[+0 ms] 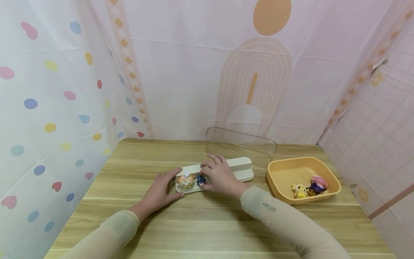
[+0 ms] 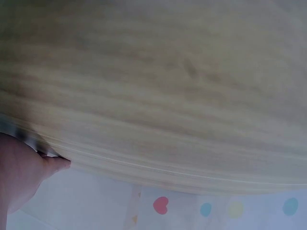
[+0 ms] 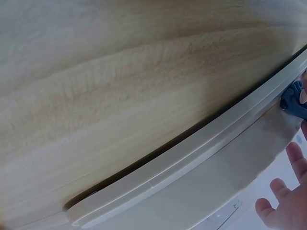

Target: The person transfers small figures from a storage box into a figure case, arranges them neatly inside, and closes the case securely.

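A long cream display base [image 1: 244, 174] with a raised back step lies on the table. My left hand [image 1: 158, 190] holds its left end, fingers at the back corner and thumb at the front corner. On that end sits a round orange-and-yellow figurine [image 1: 185, 181] with a white top. Just right of it my right hand [image 1: 221, 176] pinches a small dark blue figurine [image 1: 201, 180] low over the base. The right wrist view shows the blue figurine [image 3: 293, 99] at the right edge, partly hidden by fingertips, with other fingers [image 3: 280, 189] spread.
Behind the base stands a clear cover [image 1: 240, 142] with a dark rim. A yellow-orange bin [image 1: 281, 172] at the right contains a yellow figurine [image 1: 300, 191] and a pink-and-purple figurine [image 1: 318, 184]. Patterned curtains [image 1: 181, 72] enclose the wooden table [image 1: 181, 230] on the left, back and right.
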The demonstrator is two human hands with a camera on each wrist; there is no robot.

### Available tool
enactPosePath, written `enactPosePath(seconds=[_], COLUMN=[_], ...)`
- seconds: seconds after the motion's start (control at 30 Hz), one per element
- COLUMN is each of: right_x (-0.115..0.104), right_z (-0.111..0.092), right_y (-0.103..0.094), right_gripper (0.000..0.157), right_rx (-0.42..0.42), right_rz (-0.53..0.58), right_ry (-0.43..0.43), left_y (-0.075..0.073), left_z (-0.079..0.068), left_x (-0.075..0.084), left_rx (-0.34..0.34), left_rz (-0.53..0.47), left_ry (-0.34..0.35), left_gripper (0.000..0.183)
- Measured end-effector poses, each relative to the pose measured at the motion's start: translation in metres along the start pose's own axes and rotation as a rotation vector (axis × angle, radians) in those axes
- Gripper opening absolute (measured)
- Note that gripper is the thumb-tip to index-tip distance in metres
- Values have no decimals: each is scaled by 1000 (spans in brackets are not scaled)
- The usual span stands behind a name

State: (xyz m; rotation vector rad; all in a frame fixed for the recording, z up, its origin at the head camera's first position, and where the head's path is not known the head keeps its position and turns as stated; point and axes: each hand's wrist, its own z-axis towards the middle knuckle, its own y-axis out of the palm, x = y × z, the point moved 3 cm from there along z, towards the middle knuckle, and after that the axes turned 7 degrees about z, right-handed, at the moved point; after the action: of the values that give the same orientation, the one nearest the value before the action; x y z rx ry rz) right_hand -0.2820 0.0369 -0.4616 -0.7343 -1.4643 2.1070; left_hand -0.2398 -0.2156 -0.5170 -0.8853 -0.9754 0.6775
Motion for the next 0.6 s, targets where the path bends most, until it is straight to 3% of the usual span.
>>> enactPosePath(seconds=[0.4,0.6], right_x=[2,16], right_z=[-4,-25], right_y=[2,-34], right_gripper=[46,56], right_rx=[32,22], right_rz=[-11,36], right_ry=[-19,43], left_y=[3,4], left_z=[-1,0], left_x=[-2,-2], left_rx=[-7,-34], left_rz=[1,1], left_ry=[-11,-30], left_gripper=[95,96])
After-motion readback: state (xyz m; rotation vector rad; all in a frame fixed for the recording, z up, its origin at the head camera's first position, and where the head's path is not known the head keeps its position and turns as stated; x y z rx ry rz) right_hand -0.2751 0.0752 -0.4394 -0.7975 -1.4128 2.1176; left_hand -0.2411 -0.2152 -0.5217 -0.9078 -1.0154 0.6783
